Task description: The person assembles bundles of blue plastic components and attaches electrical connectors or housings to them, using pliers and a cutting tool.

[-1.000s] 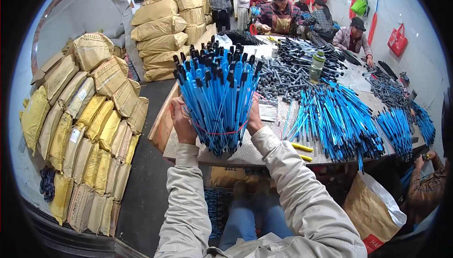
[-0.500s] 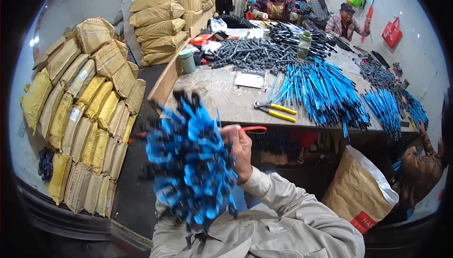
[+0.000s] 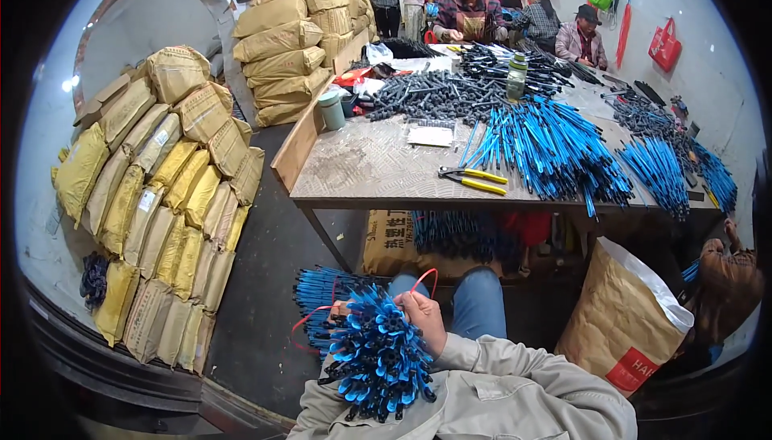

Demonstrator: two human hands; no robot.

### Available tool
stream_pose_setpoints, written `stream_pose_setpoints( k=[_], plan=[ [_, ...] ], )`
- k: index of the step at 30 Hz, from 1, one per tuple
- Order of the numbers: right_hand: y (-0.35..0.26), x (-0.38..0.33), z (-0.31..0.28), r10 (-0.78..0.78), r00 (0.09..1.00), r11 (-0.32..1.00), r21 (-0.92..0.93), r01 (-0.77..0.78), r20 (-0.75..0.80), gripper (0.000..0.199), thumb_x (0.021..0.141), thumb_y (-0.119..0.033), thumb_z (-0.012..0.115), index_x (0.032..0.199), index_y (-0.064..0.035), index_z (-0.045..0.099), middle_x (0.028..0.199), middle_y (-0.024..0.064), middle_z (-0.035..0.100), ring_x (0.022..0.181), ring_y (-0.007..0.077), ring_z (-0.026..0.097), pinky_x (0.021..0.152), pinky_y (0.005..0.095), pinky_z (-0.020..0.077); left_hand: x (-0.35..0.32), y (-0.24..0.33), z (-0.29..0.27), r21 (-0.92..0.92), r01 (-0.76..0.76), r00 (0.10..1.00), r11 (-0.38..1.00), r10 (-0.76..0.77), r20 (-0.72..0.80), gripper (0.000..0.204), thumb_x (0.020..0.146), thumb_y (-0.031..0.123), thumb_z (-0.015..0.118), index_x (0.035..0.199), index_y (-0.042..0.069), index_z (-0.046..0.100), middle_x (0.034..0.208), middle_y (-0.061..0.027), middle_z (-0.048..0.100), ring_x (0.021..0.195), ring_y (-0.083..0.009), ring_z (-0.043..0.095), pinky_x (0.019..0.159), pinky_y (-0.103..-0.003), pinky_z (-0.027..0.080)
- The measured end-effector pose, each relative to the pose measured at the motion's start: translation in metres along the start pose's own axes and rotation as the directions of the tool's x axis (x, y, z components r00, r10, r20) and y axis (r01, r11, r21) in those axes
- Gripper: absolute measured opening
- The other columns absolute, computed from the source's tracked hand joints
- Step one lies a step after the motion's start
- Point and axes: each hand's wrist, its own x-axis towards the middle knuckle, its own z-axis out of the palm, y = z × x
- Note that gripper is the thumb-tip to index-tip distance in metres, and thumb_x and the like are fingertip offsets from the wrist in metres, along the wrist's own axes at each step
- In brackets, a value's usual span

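Right hand: fingers curling closed around a bundle of blue rods in the lap, a red band looping just above them. Left hand is hidden behind the bundle; grip cannot be told. Risk: the band is looking slack, so rods could be fanning out and sliding to the floor. Farther right, a brown paper sack is standing open, contents unseen. Beyond, on the surface, pliers and loose blue rods are lying.

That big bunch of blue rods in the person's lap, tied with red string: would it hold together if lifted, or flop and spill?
The bundle of blue rods would probably stay fairly stiff, since the rods look straight and rigid. The red string circles only one spot, so loose rods might slide out endwise. With so many packed together, it likely feels heavy; the right hand is steadying it on the lap.
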Motion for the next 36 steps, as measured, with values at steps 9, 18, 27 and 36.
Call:
stream_pose_setpoints(
  k=[9,18,27,36],
  plan=[
    [-0.021,0.036,-0.014,-0.465,0.714,0.137,-0.754,0.642,0.523,0.016,0.09,-0.015,0.05,0.085,-0.0029,0.06,0.078,0.0082,0.058,0.075,0.0169,0.057,0.069,0.0294,0.0448,0.034,0.013,-0.102,-0.564,0.825,0.558,-0.035,0.206,0.804,0.05,0.095,0.032,0.032,0.137,0.004,0.028,0.134,-0.0174,0.037,0.121,-0.0339,0.037,0.099,-0.049,0.031],
    [0.001,0.044,-0.003,-0.162,0.961,0.958,-0.197,0.208,0.223,0.033,0.095,-0.025,0.043,0.077,0.0001,0.055,0.093,0.0087,0.06,0.089,0.017,0.057,0.08,0.0302,0.0448,0.033,0.046,-0.116,-0.833,0.521,0.852,0.188,-0.053,0.521,0.048,0.094,0.031,0.038,0.135,0.006,0.032,0.124,-0.0152,0.045,0.104,-0.0266,0.051,0.085,-0.04,0.045],
    [0.008,0.072,-0.003,0.212,0.932,0.936,0.214,-0.28,0.295,0.034,0.095,-0.03,0.042,0.077,-0.0038,0.052,0.082,0.006,0.058,0.077,0.0121,0.053,0.074,0.0268,0.0455,0.023,0.058,-0.032,-0.663,-0.064,0.992,0.745,-0.026,-0.125,0.052,0.094,0.031,0.041,0.137,0.006,0.025,0.124,-0.0112,0.044,0.095,-0.0159,0.057,0.08,-0.029,0.051],
    [0.002,0.079,-0.001,0.122,0.96,0.992,-0.002,-0.126,0.251,0.03,0.095,-0.029,0.045,0.088,-0.0036,0.058,0.084,-0.0043,0.057,0.075,0.0021,0.048,0.068,0.0184,0.041,0.051,0.082,-0.045,0.21,0.05,0.999,0.977,-0.048,-0.015,0.043,0.091,0.029,0.047,0.122,0.001,0.04,0.098,-0.0064,0.059,0.084,-0.0092,0.059,0.071,-0.022,0.051]
  ],
)
